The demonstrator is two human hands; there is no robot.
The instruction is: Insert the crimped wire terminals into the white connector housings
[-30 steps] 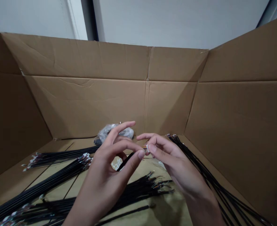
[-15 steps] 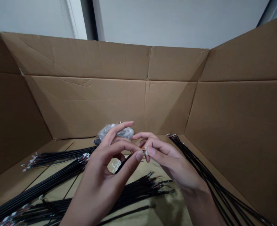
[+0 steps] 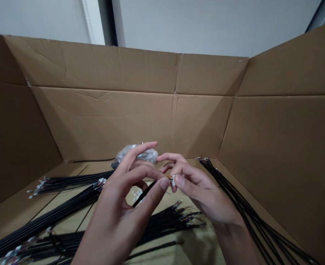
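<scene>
My left hand pinches the end of a thin black cable between thumb and fingers, above the floor of a large cardboard box. My right hand meets it fingertip to fingertip and pinches a small white connector at the cable's coloured wire tips. Both hands hover over a loose bundle of black cables lying on the box floor.
More bundles of black cables with white connectors lie at the left and along the right wall. A clear plastic bag sits at the back. Small white connectors lie scattered under my hands. High cardboard walls enclose all sides.
My hands have drawn slightly closer together and the right fingers have curled tighter around the connector. The view shifted a little to the left.
</scene>
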